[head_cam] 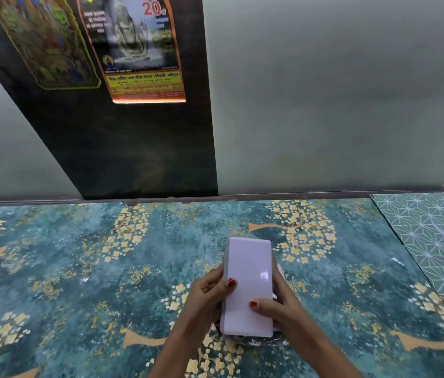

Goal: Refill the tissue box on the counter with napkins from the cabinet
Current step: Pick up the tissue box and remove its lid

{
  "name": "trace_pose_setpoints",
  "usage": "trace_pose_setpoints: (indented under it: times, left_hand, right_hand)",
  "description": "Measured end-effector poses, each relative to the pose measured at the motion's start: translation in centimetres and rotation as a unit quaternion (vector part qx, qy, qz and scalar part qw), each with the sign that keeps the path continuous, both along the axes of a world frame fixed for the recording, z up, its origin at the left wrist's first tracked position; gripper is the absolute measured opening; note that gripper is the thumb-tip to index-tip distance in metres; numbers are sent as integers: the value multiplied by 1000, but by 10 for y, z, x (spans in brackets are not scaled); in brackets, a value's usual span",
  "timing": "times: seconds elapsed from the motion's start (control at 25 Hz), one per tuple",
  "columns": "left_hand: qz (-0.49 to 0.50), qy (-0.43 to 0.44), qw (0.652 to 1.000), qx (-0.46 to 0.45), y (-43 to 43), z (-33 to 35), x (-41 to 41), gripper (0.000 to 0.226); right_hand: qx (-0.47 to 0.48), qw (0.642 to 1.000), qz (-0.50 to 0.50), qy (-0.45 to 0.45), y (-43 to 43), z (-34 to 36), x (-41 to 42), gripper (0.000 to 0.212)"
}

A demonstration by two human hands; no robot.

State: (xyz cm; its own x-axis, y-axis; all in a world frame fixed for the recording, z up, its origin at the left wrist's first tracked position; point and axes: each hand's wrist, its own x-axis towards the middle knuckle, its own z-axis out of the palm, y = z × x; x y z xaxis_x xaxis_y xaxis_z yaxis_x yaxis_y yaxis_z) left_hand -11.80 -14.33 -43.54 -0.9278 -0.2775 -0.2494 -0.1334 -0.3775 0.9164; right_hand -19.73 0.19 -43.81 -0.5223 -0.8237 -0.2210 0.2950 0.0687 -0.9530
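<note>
A white rectangular tissue box with a smooth plain face toward me is held over the teal floral counter. My left hand grips its left long side, thumb on the top face. My right hand grips its right side near the close end, thumb across the top. Something crinkled and transparent, like plastic wrapping, shows just under the box's near end. No napkins can be seen.
The counter meets a pale wall at the back. A dark panel with two posters rises behind the left middle. A geometric-patterned teal surface adjoins the counter on the right.
</note>
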Motion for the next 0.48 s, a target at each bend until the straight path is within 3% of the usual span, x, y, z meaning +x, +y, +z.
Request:
trace_pose_setpoints:
  times: [0.08, 0.24, 0.48]
  left_hand:
    - [-8, -8, 999, -31, -1, -3, 4, 84]
    - [24, 5, 998, -64, 4, -7, 10, 109]
    - [54, 68, 995, -47, 6, -11, 13, 100]
  right_hand:
    - [12, 1000, -12, -5, 2, -3, -2, 109]
    - [28, 999, -9, 20, 4, -2, -9, 104]
    - [32, 996, 32, 71, 0, 10, -15, 108]
